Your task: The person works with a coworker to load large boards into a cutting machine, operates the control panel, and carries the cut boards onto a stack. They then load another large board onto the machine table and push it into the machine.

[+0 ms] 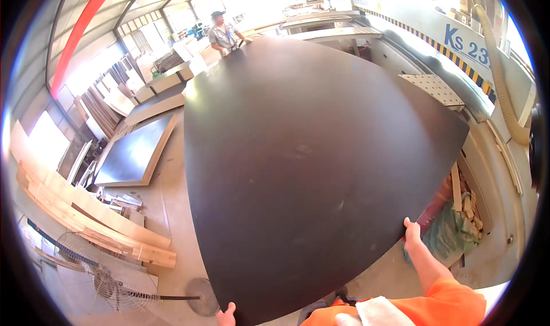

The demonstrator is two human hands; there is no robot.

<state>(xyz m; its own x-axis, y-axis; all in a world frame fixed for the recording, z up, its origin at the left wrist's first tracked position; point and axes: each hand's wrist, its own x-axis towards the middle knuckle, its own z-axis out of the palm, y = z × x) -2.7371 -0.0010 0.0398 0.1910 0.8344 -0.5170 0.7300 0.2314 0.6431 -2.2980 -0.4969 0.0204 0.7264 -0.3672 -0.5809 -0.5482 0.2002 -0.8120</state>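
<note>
A large dark sheet panel (pixel 300 162) with a smooth, faintly scuffed face spreads across the middle of the view. My right hand (pixel 412 233) grips its near right edge, thumb on top and fingers hidden underneath. At the near left corner my left hand (pixel 227 315) holds the edge, thumb up; the picture's rim cuts off part of that hand. Another person (pixel 224 34) in a cap and gloves stands at the panel's far end, hands at its edge. The panel's right corner reaches over the side of a panel saw machine (pixel 455 46).
Left of the panel, a stack of dark sheets (pixel 135 152) and long timber boards (pixel 107 227) lie on the floor. A wire-cage fan (pixel 107 278) with a round base (pixel 202 296) stands near my left hand. Wood offcuts (pixel 468 210) fill a green sack (pixel 447 233) at right.
</note>
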